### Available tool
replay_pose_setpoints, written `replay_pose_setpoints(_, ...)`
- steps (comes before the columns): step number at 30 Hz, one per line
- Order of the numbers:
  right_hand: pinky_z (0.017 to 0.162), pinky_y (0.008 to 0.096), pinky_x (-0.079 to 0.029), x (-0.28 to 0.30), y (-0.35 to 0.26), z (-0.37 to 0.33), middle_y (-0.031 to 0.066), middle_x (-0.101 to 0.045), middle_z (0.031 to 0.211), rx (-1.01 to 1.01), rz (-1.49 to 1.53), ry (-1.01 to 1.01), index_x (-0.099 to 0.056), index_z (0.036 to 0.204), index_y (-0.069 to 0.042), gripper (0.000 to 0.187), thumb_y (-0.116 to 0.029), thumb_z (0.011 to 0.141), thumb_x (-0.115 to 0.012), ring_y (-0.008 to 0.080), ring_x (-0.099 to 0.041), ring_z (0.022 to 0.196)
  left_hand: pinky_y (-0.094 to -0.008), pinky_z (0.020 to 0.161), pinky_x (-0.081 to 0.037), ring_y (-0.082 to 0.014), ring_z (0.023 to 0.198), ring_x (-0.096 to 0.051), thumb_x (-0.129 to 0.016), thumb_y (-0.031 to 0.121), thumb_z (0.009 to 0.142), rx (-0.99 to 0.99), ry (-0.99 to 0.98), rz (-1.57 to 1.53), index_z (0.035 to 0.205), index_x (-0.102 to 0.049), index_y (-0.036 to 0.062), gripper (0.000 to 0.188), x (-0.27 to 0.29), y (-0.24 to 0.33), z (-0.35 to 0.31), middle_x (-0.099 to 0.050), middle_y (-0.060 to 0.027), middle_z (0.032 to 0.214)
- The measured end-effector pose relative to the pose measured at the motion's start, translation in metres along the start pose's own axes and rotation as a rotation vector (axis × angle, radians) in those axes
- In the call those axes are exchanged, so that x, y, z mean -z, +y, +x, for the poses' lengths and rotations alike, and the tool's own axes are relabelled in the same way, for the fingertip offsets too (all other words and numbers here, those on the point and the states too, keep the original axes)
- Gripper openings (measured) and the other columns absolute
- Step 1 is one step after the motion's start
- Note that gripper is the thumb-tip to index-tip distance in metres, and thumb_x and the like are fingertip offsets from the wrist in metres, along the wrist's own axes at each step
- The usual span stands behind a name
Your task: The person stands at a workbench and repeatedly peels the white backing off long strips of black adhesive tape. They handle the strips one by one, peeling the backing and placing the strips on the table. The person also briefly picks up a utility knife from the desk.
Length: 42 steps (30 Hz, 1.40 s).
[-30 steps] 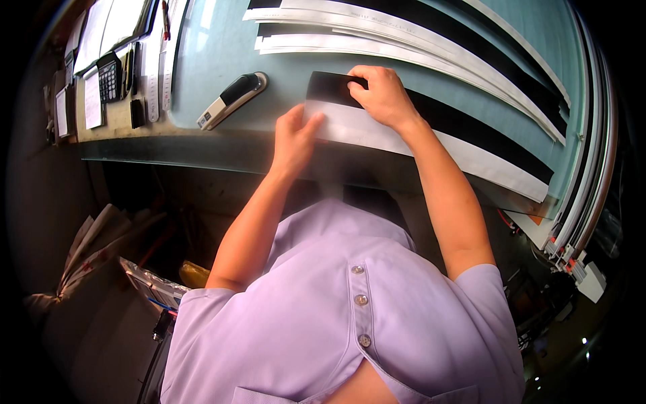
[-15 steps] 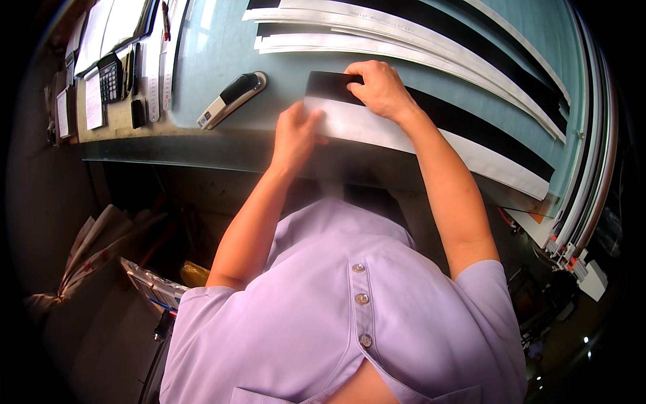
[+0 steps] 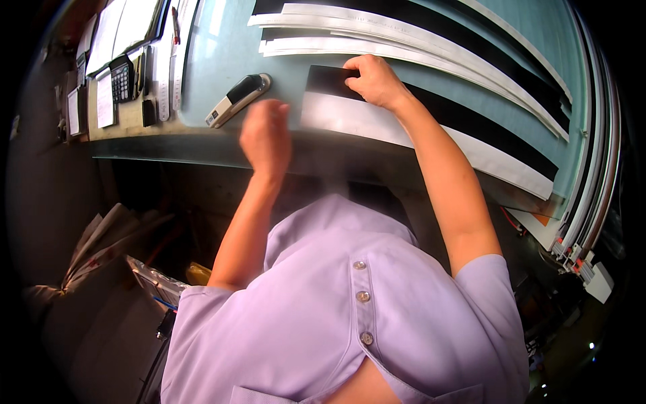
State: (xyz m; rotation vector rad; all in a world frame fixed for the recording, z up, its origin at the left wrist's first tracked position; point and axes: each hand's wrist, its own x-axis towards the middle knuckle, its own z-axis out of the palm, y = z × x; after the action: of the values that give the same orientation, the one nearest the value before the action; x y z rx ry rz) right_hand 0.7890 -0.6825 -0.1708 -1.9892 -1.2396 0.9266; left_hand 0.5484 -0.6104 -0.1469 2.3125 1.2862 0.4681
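Observation:
A long strip, black along its far half and white along its near half, lies along the front edge of the glass-topped table. My right hand is closed on the far edge of its black part, near the left end. Off that end, my left hand is raised over the table's front edge, apart from the strip. Motion smears its fingers, so their state is unclear. Just beyond it lies a black and cream stapler, which the hand does not appear to touch.
Several black and white strips are spread across the back of the table. At the far left are a calculator, rulers, a red pen and papers. Metal rails border the right side.
My left hand has come off the strip's left end and moved left toward the stapler. My right hand stays on the black part. The view has shifted slightly.

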Motion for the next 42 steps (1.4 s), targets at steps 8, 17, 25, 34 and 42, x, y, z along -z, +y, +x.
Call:
replay_pose_setpoints(8, 0.094, 0.0414, -0.052, 0.007, -0.004, 0.008, 0.0236, -0.072, 0.11, -0.078, 0.01, -0.079, -0.072, 0.112, 0.0, 0.04, -0.009, 0.076, -0.061, 0.0375, -0.067, 0.108, -0.0449, 0.086, -0.046, -0.037, 0.098, -0.057, -0.077, 0.018, 0.083, -0.298, 0.037, 0.23, 0.105, -0.063, 0.0028, 0.03, 0.031, -0.061, 0.048, -0.062, -0.0143, 0.103)
replay_pose_setpoints(17, 0.096, 0.0401, -0.053, -0.002, -0.001, 0.016, 0.0158, -0.071, 0.12, -0.141, -0.007, -0.05, -0.072, 0.118, -0.008, 0.042, -0.006, 0.077, -0.062, 0.0323, -0.066, 0.114, -0.0445, 0.078, -0.049, -0.0371, 0.09, -0.059, -0.078, 0.014, 0.08, -0.362, -0.158, 0.046, 0.099, -0.062, 0.0033, 0.028, 0.001, 0.014, -0.08, -0.06, -0.0145, 0.095)
replay_pose_setpoints(25, 0.093, 0.0406, -0.053, -0.003, -0.005, 0.009, 0.0179, -0.072, 0.113, -0.104, -0.052, -0.014, -0.073, 0.112, -0.008, 0.037, -0.007, 0.077, -0.059, 0.0335, -0.067, 0.108, -0.0472, 0.076, -0.048, -0.0407, 0.088, -0.06, -0.073, 0.021, 0.088, -0.128, -0.024, 0.148, 0.099, -0.058, 0.0004, 0.028, -0.017, 0.038, -0.056, -0.06, -0.0162, 0.096)
replay_pose_setpoints(34, 0.092, 0.0416, -0.055, -0.006, -0.008, 0.004, 0.0186, -0.073, 0.106, -0.101, -0.112, 0.022, -0.075, 0.103, -0.01, 0.031, -0.006, 0.078, -0.059, 0.0346, -0.07, 0.103, -0.0528, 0.118, -0.017, -0.0437, 0.146, -0.023, -0.044, 0.047, 0.104, -0.314, 0.008, 0.136, 0.156, -0.025, 0.0041, 0.071, -0.027, 0.043, -0.008, -0.024, -0.0251, 0.159)
replay_pose_setpoints(42, 0.088, 0.0484, -0.053, -0.013, -0.005, -0.002, 0.0229, -0.071, 0.098, -0.03, -0.045, 0.135, -0.074, 0.094, -0.003, 0.025, -0.007, 0.074, -0.058, 0.0409, -0.067, 0.099, -0.0607, 0.12, -0.007, -0.0421, 0.153, -0.007, -0.053, 0.033, 0.1, -0.214, -0.089, 0.31, 0.161, -0.019, 0.0126, 0.073, -0.048, 0.041, 0.007, -0.011, -0.019, 0.166)
